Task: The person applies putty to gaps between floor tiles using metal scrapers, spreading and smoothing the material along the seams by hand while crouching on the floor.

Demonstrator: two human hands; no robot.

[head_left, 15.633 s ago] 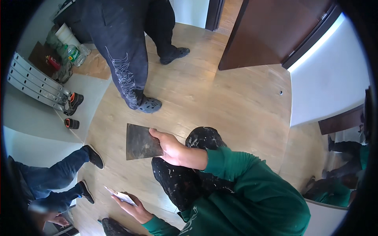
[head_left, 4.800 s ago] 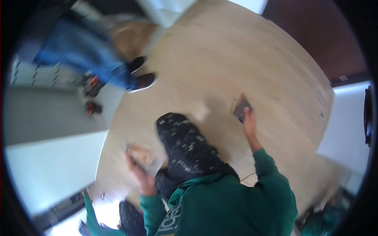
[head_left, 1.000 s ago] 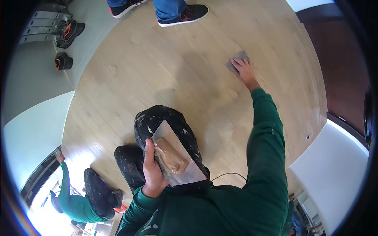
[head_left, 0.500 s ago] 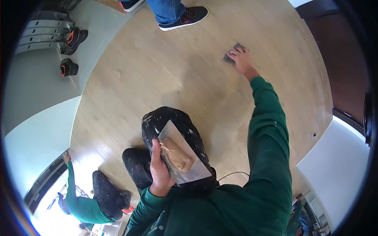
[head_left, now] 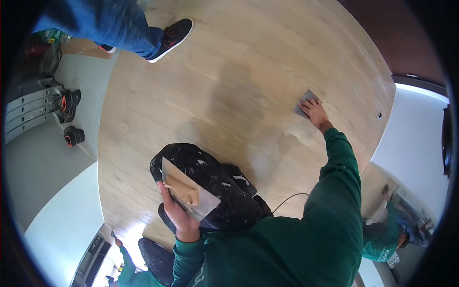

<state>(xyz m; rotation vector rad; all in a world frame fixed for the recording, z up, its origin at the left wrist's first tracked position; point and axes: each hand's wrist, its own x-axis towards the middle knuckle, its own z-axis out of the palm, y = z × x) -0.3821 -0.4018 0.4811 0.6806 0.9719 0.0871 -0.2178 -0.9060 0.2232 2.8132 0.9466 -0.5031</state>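
My left hand (head_left: 180,216) grips the edge of a pale metal plate (head_left: 206,204), held tilted above my raised, paint-flecked knee. A lump of tan putty (head_left: 183,191) lies on that plate. Out to the right, my right hand (head_left: 315,114) holds a flat grey rectangular blade (head_left: 309,96) against the wood-plank floor (head_left: 191,100), fingers spread over its top. Whether the blade is a scraper or a spreader I cannot make out.
A person in jeans (head_left: 119,28) stands at the far left, with a dark shoe (head_left: 173,40) on the floor. Work boots (head_left: 71,105) sit by a ladder (head_left: 31,110). A thin cable (head_left: 289,196) curves beside my right arm. Others in green (head_left: 382,239) work at both lower sides.
My view has turned, shifting the surroundings. My right hand has come nearer with the blade, still on the floor. The left still holds the plate with putty. The standing person appears farther left.
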